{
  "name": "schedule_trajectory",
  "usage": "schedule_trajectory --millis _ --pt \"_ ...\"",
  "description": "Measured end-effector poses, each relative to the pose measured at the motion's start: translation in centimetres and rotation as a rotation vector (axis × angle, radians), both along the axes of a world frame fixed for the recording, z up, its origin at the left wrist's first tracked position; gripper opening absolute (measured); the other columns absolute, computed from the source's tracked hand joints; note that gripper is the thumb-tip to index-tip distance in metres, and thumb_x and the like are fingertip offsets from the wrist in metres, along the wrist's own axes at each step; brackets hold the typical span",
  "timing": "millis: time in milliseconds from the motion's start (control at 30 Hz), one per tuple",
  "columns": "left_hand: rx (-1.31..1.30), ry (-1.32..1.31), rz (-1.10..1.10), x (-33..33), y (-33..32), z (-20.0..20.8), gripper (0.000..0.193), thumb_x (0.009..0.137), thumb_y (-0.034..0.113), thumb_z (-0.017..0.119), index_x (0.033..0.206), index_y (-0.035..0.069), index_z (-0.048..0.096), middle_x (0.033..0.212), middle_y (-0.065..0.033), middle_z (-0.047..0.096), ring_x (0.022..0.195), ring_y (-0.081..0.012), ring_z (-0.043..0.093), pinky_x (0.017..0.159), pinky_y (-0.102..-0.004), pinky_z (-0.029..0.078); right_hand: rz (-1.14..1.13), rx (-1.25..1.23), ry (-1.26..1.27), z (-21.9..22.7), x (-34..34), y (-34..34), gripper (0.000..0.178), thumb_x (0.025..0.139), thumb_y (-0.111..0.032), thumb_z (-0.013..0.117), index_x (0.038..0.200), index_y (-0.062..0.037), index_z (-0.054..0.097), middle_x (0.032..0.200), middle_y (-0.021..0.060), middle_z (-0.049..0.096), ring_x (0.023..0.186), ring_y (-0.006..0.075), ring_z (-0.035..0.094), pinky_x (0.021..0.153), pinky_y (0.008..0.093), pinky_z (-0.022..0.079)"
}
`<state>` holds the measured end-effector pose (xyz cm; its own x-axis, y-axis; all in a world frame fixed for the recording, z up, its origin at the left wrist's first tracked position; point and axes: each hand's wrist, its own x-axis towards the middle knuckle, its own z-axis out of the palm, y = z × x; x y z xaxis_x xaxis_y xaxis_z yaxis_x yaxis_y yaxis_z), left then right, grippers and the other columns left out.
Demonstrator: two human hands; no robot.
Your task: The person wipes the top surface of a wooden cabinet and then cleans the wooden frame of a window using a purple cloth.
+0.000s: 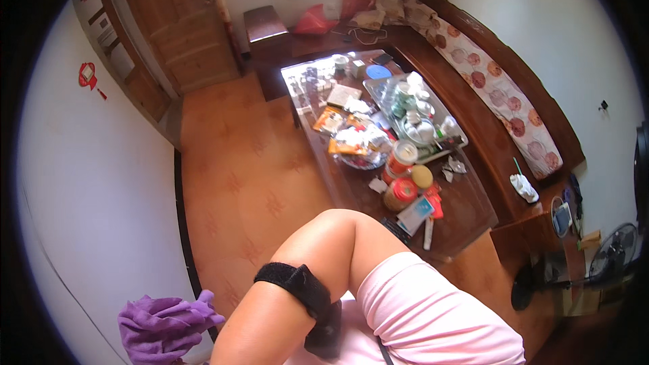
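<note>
Cluttered brown table (468,215), red-lidded jar (401,196), black-strapped bare arm (318,243), grip unseen, state unclear

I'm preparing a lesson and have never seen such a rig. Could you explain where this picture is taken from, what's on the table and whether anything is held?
No robot: a person wears two head cameras; this is the left one's view, looking down. Its fisheye lens bends straight edges. The bent arm in front, with a black strap and a pink sleeve, is the wearer's. The table holds a crowded tray, jars, packets and a blue disc. Neither hand shows, so I cannot tell what is held.
</note>
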<state>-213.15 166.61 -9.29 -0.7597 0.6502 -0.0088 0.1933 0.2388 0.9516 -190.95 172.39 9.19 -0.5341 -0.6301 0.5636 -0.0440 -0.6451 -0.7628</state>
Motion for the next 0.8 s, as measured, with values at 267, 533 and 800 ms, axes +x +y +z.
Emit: schedule_trajectory --millis 267,533,800 --pt "0.005 -0.006 0.025 -11.4 20.2 1.6 0.004 0.08 0.007 0.045 0.078 0.003 0.047 0.07 -0.0046 0.05 0.065 -0.0165 0.048 0.067 -0.0243 0.043 -0.097 0.106 -0.01 0.5 -11.5 22.0 0.026 0.081 -0.013 0.049 0.103 -0.0015 0.054 0.095 0.0122 0.058 0.083 0.0221 0.055 0.072 0.0309 0.043" --pt "0.046 0.008 -0.024 -25.6 39.7 0.9 0.004 0.08 0.007 0.045 0.08 0.003 0.046 0.072 -0.0051 0.05 0.067 -0.0168 0.048 0.068 -0.0247 0.043 -0.396 0.494 -0.08 -4.2 -23.7 45.4 0.026 0.08 -0.014 0.05 0.101 -0.0016 0.055 0.093 0.0127 0.059 0.081 0.0238 0.054 0.07 0.0309 0.043" --pt "0.205 0.042 -0.32 -34.5 64.1 4.6 0.005 0.081 0.008 0.045 0.081 0.003 0.046 0.073 -0.0056 0.051 0.069 -0.017 0.049 0.07 -0.0252 0.043 -1.416 1.14 -0.778 -10.3 -22.7 73.5 0.031 0.086 -0.018 0.047 0.115 -0.0073 0.048 0.094 0.0069 0.057 0.087 0.0099 0.053 0.075 0.0224 0.043"
